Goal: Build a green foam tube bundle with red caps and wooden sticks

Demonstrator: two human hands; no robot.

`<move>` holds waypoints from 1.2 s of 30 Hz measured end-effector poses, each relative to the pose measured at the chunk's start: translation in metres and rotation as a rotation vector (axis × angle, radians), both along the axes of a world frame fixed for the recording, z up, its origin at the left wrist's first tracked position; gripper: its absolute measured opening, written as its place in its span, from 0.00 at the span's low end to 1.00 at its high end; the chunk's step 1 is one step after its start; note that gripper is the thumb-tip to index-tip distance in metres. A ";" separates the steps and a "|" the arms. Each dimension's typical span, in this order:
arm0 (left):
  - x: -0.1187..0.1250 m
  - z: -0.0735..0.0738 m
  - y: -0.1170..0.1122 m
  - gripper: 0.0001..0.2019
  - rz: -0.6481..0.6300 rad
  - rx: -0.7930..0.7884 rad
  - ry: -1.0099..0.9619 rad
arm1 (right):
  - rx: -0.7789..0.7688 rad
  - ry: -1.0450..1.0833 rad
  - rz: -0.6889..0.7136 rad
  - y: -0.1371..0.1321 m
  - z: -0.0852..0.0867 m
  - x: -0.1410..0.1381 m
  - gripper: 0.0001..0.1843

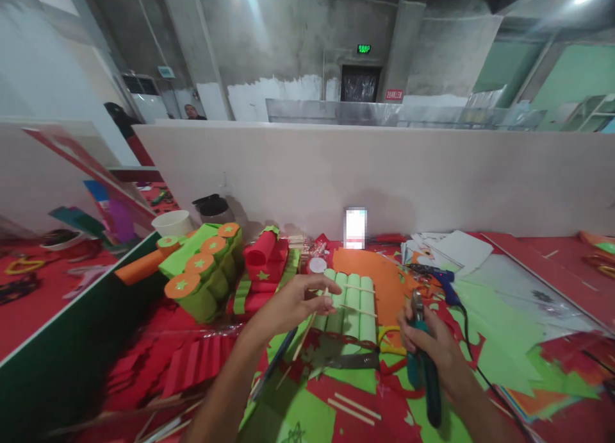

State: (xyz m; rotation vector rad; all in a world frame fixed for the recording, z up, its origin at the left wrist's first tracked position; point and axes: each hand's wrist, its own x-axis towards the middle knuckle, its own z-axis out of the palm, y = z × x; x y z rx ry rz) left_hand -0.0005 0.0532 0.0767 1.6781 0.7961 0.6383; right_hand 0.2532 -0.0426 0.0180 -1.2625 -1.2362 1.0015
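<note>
My left hand [298, 302] pinches a thin wooden stick [307, 331] that slants down to the left, right beside a raft of pale green paper tubes [353, 305] with sticks glued across it. My right hand [427, 343] is closed round teal-handled pliers [423, 359], jaws pointing up, just right of the tubes. The tubes lie on an orange sheet [384, 276].
Green and orange paper-roll models [202, 270] and red rolls [262, 254] stand at the left. A blue glue gun [444, 283] with its cord lies to the right among green paper scraps. Loose sticks [353, 408] lie in front. A white partition [384, 174] closes the back. A person sits beyond it.
</note>
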 end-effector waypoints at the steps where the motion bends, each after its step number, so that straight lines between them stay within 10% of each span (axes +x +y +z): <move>1: 0.010 -0.001 -0.002 0.13 0.004 -0.016 -0.056 | -0.024 0.123 0.062 -0.003 0.001 -0.008 0.13; 10: 0.072 -0.026 -0.023 0.16 0.239 -0.078 -0.294 | -0.186 0.261 0.099 -0.004 0.004 -0.073 0.18; 27: 0.024 -0.007 0.000 0.14 0.519 0.148 -0.453 | 0.016 0.034 0.107 0.070 0.044 -0.071 0.10; 36: 0.031 -0.021 0.003 0.24 0.391 0.015 -0.507 | 0.043 -0.208 0.102 0.080 0.046 -0.053 0.12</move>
